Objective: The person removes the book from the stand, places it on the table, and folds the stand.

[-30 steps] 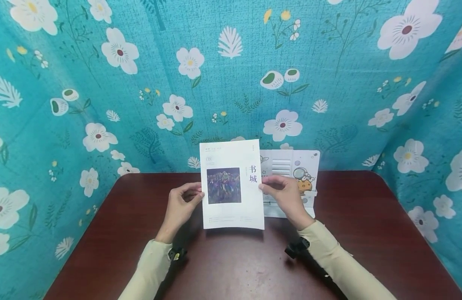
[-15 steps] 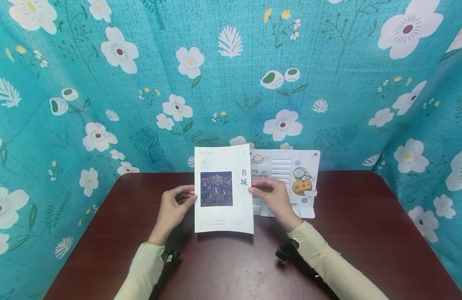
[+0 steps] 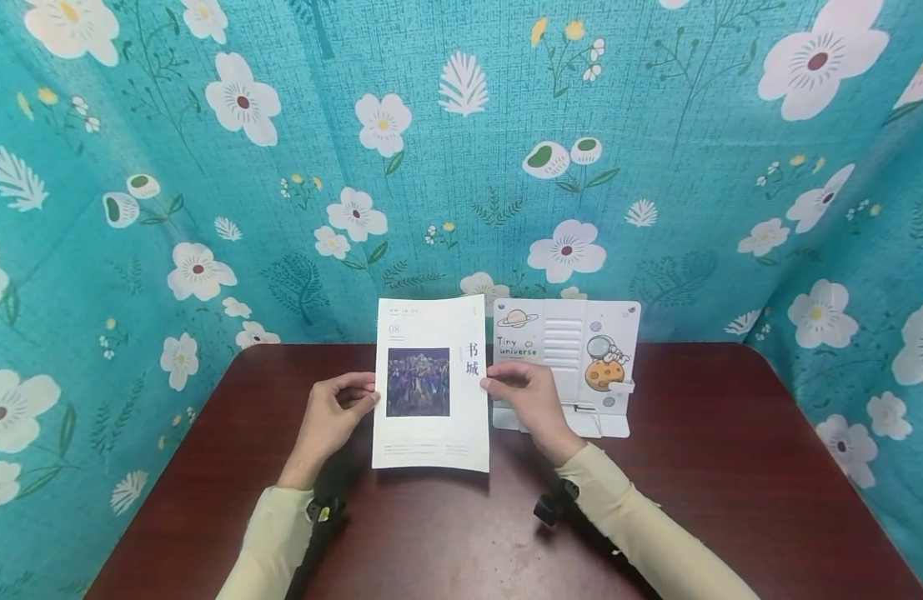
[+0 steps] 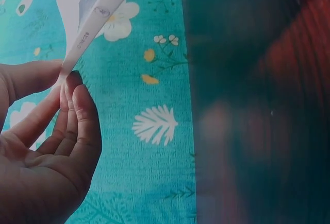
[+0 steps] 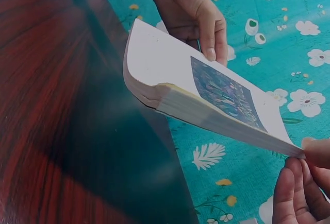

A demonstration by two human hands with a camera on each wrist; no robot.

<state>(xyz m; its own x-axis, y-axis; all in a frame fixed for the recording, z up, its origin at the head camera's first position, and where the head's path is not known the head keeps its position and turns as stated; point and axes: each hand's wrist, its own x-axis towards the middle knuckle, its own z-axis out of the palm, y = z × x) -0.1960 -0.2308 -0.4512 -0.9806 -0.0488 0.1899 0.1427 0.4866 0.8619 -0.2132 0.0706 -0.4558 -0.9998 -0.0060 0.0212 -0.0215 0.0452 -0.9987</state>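
A white paperback magazine with a dark square picture and Chinese lettering on its cover stands upright between both hands. My left hand pinches its left edge between thumb and fingers; in the left wrist view the spine rises from that pinch. On the opposite side my right hand pinches the right edge. The right wrist view shows the page edges, the lower part bowed, above the table. Just behind the right hand is a white book stand printed with an astronaut, a planet and "Tiny universe".
The dark red-brown table reaches back to a teal floral cloth that hangs behind and at both sides. The stand has a small ledge and clips at its lower front. Black cameras sit on both wrists.
Both hands have carried the magazine left and slightly down, keeping their pinch on its edges. More of the book stand's left part now shows; the stand has stayed in place.
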